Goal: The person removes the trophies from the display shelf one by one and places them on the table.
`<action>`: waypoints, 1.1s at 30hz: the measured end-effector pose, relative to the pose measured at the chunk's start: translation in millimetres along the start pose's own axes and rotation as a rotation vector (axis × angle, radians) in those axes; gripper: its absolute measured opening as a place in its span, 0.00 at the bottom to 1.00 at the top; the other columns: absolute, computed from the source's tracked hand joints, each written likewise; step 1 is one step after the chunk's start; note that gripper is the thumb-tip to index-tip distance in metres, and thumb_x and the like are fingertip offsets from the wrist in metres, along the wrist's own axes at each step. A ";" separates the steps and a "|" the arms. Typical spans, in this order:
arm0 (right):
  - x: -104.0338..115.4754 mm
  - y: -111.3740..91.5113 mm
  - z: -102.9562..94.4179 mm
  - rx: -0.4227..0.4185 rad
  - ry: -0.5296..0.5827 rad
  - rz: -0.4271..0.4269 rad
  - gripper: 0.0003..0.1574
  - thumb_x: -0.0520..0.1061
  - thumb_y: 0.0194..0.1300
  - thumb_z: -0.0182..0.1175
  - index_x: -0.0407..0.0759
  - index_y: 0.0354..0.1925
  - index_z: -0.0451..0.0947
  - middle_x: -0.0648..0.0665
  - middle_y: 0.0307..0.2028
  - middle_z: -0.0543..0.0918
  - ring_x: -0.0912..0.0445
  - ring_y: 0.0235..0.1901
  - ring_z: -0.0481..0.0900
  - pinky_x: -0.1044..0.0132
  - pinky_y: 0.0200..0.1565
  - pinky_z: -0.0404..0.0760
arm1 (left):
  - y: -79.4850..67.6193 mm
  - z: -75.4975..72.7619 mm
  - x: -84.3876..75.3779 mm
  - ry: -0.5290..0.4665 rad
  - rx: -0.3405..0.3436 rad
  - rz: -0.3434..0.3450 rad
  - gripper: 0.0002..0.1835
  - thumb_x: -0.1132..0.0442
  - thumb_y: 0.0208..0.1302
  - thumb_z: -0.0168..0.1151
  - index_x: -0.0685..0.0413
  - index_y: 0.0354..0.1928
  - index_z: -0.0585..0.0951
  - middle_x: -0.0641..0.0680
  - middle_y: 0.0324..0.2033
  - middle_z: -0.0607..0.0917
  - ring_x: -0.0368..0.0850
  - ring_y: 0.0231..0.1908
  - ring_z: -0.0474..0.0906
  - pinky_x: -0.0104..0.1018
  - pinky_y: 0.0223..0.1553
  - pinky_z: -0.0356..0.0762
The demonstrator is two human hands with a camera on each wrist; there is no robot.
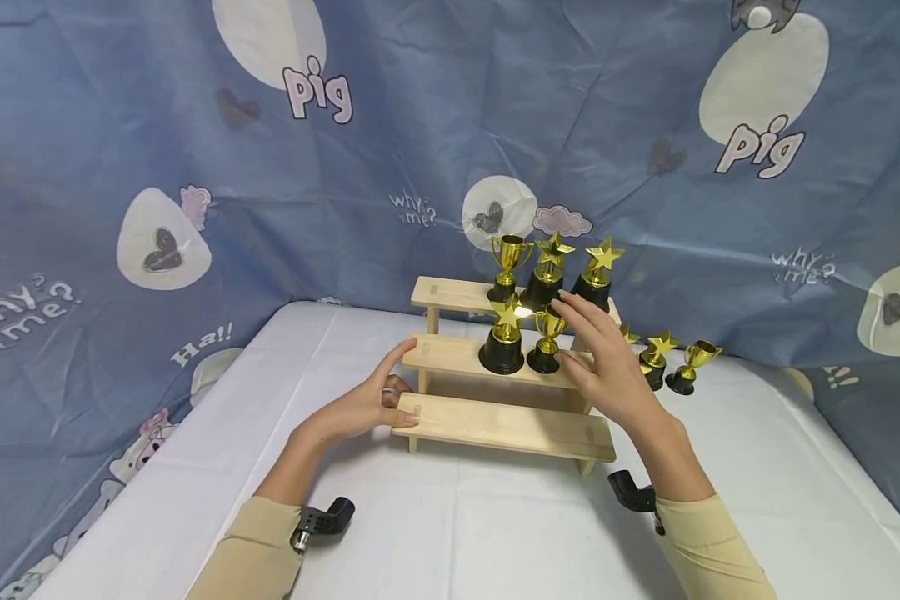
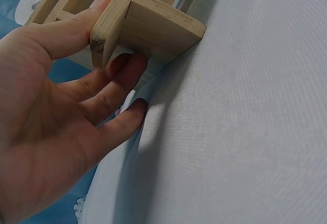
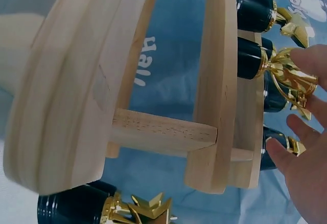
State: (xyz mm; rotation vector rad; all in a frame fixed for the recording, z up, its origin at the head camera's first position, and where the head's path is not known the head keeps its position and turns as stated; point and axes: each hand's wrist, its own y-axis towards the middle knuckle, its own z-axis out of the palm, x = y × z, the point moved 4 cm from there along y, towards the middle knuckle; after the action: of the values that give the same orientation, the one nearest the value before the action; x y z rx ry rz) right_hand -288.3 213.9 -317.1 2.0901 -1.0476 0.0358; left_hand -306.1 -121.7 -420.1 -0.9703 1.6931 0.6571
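In the head view a three-step wooden stand (image 1: 495,421) stands on the table. My left hand (image 1: 356,408) grips its left end, thumb over the lowest step and fingers lower down; the left wrist view shows this hand (image 2: 66,96) at the board's end. On the middle step stand a gold star trophy (image 1: 503,350) and, to its right, a small gold trophy cup (image 1: 546,337), both on black bases. My right hand (image 1: 607,362) is at that cup's right side, fingers extended. The right wrist view has the fingertips around the cup (image 3: 286,73), apparently without a firm grip.
On the top step are another gold cup (image 1: 507,262) and two star trophies (image 1: 543,279). Several trophies, including a star one (image 1: 656,358) and a cup (image 1: 692,367), stand on the white tablecloth (image 1: 495,533) right of the stand. A blue patterned cloth (image 1: 390,125) hangs behind.
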 end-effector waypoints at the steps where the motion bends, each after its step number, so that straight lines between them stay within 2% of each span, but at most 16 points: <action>1: 0.5 0.1 0.1 0.004 -0.012 -0.003 0.45 0.33 0.60 0.66 0.49 0.73 0.65 0.46 0.74 0.64 0.44 0.73 0.60 0.38 0.69 0.59 | -0.3 0.1 -0.2 -0.003 -0.001 -0.001 0.61 0.62 0.57 0.74 0.08 0.73 0.40 0.60 0.46 0.75 0.47 0.37 0.71 0.41 0.44 0.73; 10: 0.2 -1.8 -0.2 0.061 -0.029 0.075 0.47 0.37 0.65 0.64 0.50 0.76 0.57 0.43 0.74 0.63 0.42 0.72 0.61 0.38 0.67 0.62 | 0.9 0.6 -0.7 0.005 -0.003 0.003 0.61 0.63 0.58 0.73 0.11 0.74 0.39 0.59 0.44 0.75 0.46 0.36 0.70 0.40 0.44 0.72; 17: 1.6 -1.5 1.1 0.063 -0.093 0.053 0.47 0.37 0.64 0.64 0.49 0.76 0.57 0.43 0.74 0.63 0.41 0.71 0.63 0.40 0.66 0.64 | 1.6 0.6 -1.6 0.005 0.006 0.010 0.61 0.64 0.58 0.73 0.13 0.74 0.39 0.57 0.41 0.72 0.46 0.35 0.66 0.39 0.42 0.69; 27: 5.5 -1.9 2.4 0.039 -0.162 0.013 0.49 0.38 0.63 0.65 0.56 0.77 0.56 0.42 0.71 0.67 0.42 0.68 0.67 0.41 0.63 0.68 | 1.2 -1.3 1.5 0.018 -0.010 0.004 0.61 0.62 0.57 0.74 0.13 0.75 0.39 0.58 0.44 0.73 0.45 0.35 0.67 0.39 0.42 0.71; 33: 8.4 -3.2 2.0 0.015 -0.171 0.010 0.46 0.39 0.63 0.66 0.54 0.75 0.60 0.41 0.67 0.69 0.42 0.61 0.72 0.43 0.55 0.74 | 2.0 0.1 2.0 0.001 0.003 0.010 0.61 0.63 0.58 0.73 0.13 0.75 0.39 0.62 0.47 0.75 0.47 0.39 0.74 0.41 0.46 0.74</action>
State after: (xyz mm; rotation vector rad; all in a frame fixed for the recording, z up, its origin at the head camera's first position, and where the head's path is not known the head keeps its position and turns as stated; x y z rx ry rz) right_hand -281.2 208.1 -317.6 2.1302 -1.1626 -0.1329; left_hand -308.0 -121.1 -422.0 -0.9608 1.7002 0.6601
